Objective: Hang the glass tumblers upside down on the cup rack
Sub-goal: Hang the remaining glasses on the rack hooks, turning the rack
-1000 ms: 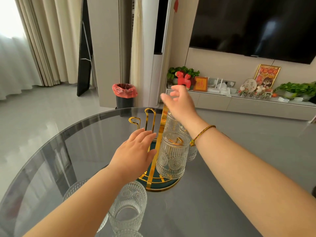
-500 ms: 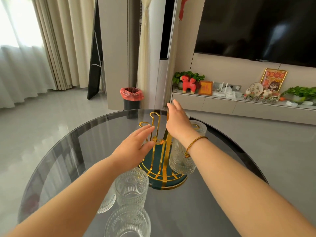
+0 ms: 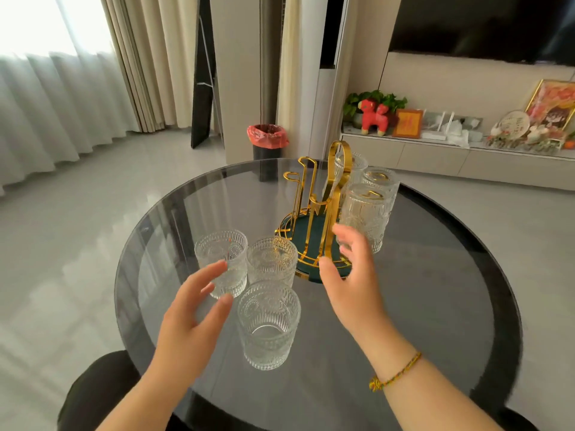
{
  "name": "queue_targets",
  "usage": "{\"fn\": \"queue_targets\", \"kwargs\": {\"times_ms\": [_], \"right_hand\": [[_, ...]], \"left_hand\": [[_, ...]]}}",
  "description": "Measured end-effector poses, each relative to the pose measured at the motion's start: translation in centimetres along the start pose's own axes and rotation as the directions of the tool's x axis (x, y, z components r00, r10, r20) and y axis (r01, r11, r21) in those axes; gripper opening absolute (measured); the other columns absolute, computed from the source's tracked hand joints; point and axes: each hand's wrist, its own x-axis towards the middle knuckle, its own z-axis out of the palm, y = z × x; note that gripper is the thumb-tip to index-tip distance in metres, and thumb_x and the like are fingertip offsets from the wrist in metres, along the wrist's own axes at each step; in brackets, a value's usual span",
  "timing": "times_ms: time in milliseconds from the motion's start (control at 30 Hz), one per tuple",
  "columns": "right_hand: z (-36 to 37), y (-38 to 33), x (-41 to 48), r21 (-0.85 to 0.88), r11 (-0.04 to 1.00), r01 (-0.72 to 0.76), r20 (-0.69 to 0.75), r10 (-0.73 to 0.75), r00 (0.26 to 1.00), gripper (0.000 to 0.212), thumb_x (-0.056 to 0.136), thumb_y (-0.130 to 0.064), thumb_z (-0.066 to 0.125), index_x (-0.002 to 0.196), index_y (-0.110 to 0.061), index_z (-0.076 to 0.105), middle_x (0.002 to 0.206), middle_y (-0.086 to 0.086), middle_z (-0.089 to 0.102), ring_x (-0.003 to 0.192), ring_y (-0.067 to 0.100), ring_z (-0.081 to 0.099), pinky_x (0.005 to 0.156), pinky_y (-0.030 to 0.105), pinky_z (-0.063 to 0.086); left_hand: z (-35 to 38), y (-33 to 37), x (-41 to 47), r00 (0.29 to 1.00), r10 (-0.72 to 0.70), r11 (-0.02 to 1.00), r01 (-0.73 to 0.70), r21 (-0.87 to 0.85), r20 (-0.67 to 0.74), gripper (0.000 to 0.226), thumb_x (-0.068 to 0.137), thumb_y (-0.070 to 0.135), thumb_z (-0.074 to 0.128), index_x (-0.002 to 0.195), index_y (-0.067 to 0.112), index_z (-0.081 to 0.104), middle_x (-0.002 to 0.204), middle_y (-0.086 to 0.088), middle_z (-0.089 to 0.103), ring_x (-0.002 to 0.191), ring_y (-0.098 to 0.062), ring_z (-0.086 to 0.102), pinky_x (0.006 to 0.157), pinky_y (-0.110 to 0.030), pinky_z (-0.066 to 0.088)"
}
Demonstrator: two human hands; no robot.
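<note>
A gold wire cup rack (image 3: 314, 219) with a dark green base stands on the round glass table (image 3: 435, 306). Three glass tumblers hang upside down on its right side: the nearest (image 3: 365, 217), one behind it (image 3: 381, 180) and a far one (image 3: 351, 163). Three upright tumblers stand left of the rack: a left one (image 3: 221, 262), a middle one (image 3: 272, 264) and a near one (image 3: 268, 325). My left hand (image 3: 193, 309) is open, fingertips at the left tumbler. My right hand (image 3: 353, 284) hovers open in front of the rack's base, holding nothing.
A dark stool (image 3: 96, 396) sits under the table's near left edge. Beyond the table are a bin with a red bag (image 3: 267, 141), curtains, a TV and a low cabinet (image 3: 451, 157) with ornaments and plants.
Both hands have pulled back from the rack toward me; the left hand dropped to the upright tumblers, the right hand came down to the rack's base. The view tilted down and left.
</note>
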Motion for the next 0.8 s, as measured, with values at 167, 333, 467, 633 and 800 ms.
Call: {"fn": "queue_targets", "kwargs": {"times_ms": [167,333,467,633,800], "right_hand": [[2.1,2.4,-6.1,0.141,0.946,-0.293,0.213,0.26,0.942,0.049,0.074,0.01,0.044,0.092,-0.036,0.042,0.106,-0.01,0.05,0.103,0.012,0.051,0.082,0.012,0.042],[2.8,2.6,-7.5,0.127,0.925,-0.357,0.461,0.264,0.848,0.055,0.076,-0.003,0.052,0.105,-0.047,0.036,0.114,-0.027,0.044,0.101,-0.02,0.044,0.08,0.001,0.038],[2.9,2.5,-7.5,0.116,0.918,-0.38,0.492,0.28,0.825,0.063,0.069,-0.016,0.065,0.109,-0.051,0.03,0.117,-0.031,0.041,0.103,-0.021,0.041,0.075,-0.003,0.037],[3.6,2.1,-7.1,0.068,0.93,-0.362,0.403,0.307,0.862,0.066,0.054,-0.032,0.074,0.101,-0.052,0.031,0.111,-0.029,0.046,0.108,-0.002,0.048,0.09,0.017,0.043],[3.7,0.8,-6.8,0.001,0.956,-0.293,0.343,0.274,0.898,0.083,0.043,-0.044,0.072,0.107,-0.058,0.021,0.111,-0.031,0.042,0.111,0.001,0.045,0.093,0.023,0.041]], "left_hand": [[0.5,-2.8,-3.4,0.978,-0.092,0.996,0.092,0.007,0.189,0.055,0.054,0.021,0.056,0.103,0.043,0.043,0.116,0.017,0.051,0.109,0.01,0.047,0.097,-0.017,0.033],[2.1,-4.5,-3.9,0.944,-0.068,0.989,0.021,0.148,0.322,0.08,0.064,0.006,0.073,0.109,0.051,0.024,0.114,0.031,0.04,0.1,0.032,0.035,0.075,0.01,0.028],[3.1,-4.5,-3.3,0.967,-0.093,0.959,0.023,0.284,0.236,0.081,0.059,0.024,0.078,0.125,0.03,0.031,0.094,0.036,0.043,0.088,0.014,0.048,0.07,0.006,0.033],[3.7,-4.6,-3.5,0.982,-0.074,0.934,0.007,0.356,0.175,0.074,0.06,0.03,0.076,0.122,0.02,0.037,0.093,0.017,0.054,0.1,-0.017,0.057,0.076,-0.022,0.039],[3.3,-3.7,-4.3,0.99,-0.064,0.968,0.029,0.251,0.13,0.073,0.055,0.026,0.08,0.114,0.038,0.039,0.092,0.031,0.052,0.095,0.003,0.055,0.073,-0.001,0.038]]}}
